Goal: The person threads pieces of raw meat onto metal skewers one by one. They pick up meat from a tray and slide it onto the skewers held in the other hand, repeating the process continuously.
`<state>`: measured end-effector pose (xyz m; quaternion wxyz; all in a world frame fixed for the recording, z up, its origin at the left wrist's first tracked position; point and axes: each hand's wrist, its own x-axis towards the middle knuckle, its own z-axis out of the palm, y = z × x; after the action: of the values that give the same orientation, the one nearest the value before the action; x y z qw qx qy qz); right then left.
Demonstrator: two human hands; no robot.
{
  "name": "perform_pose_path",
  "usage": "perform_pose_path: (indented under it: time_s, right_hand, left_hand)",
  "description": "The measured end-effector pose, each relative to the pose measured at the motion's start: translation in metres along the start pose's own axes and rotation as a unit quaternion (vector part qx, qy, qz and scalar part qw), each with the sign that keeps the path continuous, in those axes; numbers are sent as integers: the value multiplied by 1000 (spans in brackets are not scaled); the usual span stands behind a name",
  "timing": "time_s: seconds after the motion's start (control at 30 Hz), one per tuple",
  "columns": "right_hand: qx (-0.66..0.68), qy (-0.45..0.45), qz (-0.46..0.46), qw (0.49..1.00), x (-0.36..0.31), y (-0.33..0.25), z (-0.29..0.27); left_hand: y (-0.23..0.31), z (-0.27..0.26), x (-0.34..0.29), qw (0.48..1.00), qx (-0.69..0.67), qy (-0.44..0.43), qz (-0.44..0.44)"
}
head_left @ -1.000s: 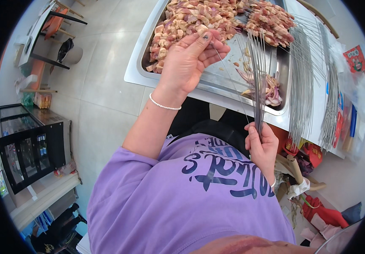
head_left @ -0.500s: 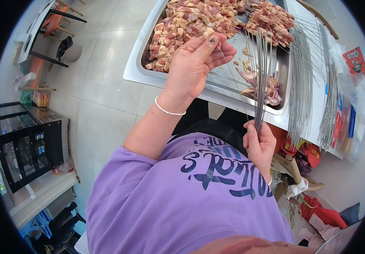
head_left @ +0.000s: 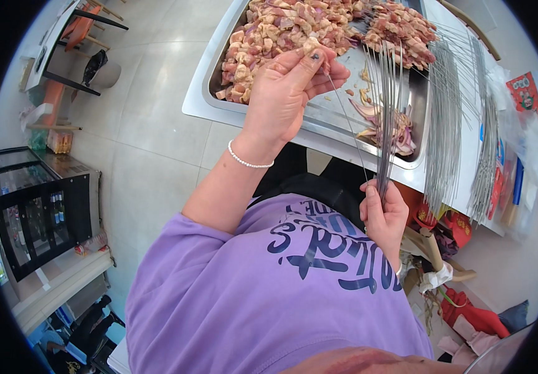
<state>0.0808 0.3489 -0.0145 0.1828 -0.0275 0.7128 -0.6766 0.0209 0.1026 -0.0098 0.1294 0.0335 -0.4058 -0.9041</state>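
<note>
My left hand point(head_left: 291, 81), with a white bead bracelet at the wrist, is raised over the near rim of a steel tray point(head_left: 319, 121). Its thumb and fingers pinch a small piece of raw meat point(head_left: 311, 43), mostly hidden by the fingers. A single thin metal skewer point(head_left: 349, 121) slants from my right hand up to the left fingertips, where its tip meets the meat. My right hand point(head_left: 382, 209) is closed around the lower ends of a fanned bundle of metal skewers point(head_left: 386, 131), close to my body.
Cut raw meat point(head_left: 288, 25) heaps the tray's left side; loaded meat skewers point(head_left: 400, 34) lie at its far right. Sliced onion point(head_left: 400, 131) sits in the near right corner. More bare skewers point(head_left: 443, 124) lie right of the tray. A glass-door fridge point(head_left: 41, 218) stands at left.
Both hands stay nearly in place. The left fingers shift slightly right around the skewer's tip, and a bit of reddish meat now shows there.
</note>
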Motion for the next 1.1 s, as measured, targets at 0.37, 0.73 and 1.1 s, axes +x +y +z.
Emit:
perform_pose_path:
  time_s: [0.37, 0.73, 1.1]
  right_hand:
    - [11, -22, -22, 999, 9, -4, 7]
    - [12, -14, -8, 1000, 5, -5, 2]
    - [-4, -3, 1, 1000, 4, -5, 3]
  left_hand:
    - [-7, 5, -5, 1000, 10, -9, -25]
    - [13, 0, 7, 996, -21, -19, -86]
    - [17, -3, 17, 999, 24, 7, -20]
